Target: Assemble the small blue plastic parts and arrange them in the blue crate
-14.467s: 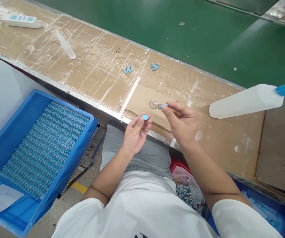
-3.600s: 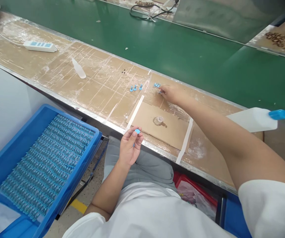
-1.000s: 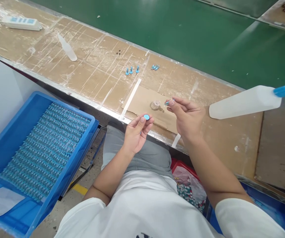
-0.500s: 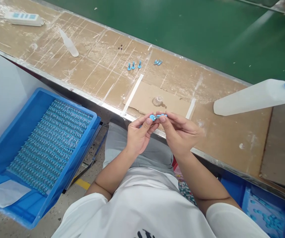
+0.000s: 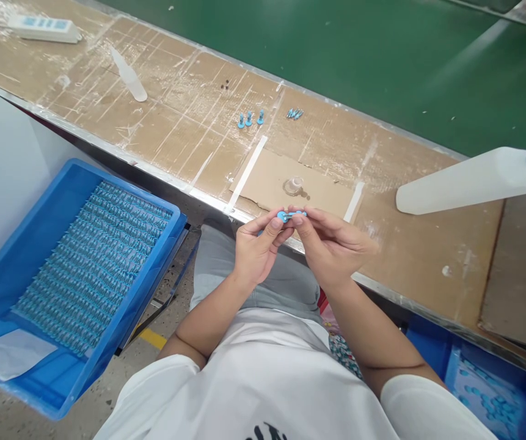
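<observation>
My left hand (image 5: 256, 250) pinches a small blue round cap (image 5: 283, 216) at the bench's near edge. My right hand (image 5: 329, 243) pinches a thin blue pin (image 5: 297, 214), its tip against the cap. Both hands meet above my lap. Just beyond them a small clear cup (image 5: 294, 186) stands on a taped cardboard patch (image 5: 269, 180). Farther back, three upright blue parts (image 5: 248, 118) stand in a row, and a small cluster of blue pins (image 5: 295, 113) lies to their right.
A blue tray (image 5: 29, 244) filled with rows of blue parts sits low at my left. A white squeeze bottle with a blue cap (image 5: 468, 181) lies at the right. A small clear bottle (image 5: 127, 76) and a power strip (image 5: 45, 27) lie far left. A green conveyor belt (image 5: 382, 67) runs behind.
One second ago my right hand held the pin near the clear cup; it has come back to my left hand, and pin and cap now touch.
</observation>
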Motion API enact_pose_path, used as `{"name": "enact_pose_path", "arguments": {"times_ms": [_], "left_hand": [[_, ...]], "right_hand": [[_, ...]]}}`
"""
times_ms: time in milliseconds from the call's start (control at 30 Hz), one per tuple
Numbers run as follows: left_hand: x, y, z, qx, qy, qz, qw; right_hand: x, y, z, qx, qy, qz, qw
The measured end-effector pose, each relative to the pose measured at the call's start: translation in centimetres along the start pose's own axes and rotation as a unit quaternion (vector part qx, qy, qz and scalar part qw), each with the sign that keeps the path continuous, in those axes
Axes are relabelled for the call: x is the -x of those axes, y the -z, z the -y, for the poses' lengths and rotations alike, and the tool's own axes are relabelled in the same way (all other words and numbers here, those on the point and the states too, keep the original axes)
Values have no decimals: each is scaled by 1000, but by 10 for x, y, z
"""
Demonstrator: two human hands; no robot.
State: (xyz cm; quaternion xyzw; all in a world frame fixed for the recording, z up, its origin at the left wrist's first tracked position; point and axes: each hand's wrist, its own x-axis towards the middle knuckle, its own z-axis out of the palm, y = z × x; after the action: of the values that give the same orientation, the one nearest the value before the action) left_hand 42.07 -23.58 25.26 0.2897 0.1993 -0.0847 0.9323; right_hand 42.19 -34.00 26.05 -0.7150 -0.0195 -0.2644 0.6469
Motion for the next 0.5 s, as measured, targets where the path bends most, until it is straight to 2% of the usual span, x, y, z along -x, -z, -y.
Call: {"name": "enact_pose_path", "arguments": {"times_ms": [333,500], "left_hand": [[-2,3,2,9,6,-16,1000],[-2,4,1,-14,-14,14,1000]], "right_hand": [[6,0,-6,26,33,0,999],[10,0,-8,38,34,-19,998]]}}
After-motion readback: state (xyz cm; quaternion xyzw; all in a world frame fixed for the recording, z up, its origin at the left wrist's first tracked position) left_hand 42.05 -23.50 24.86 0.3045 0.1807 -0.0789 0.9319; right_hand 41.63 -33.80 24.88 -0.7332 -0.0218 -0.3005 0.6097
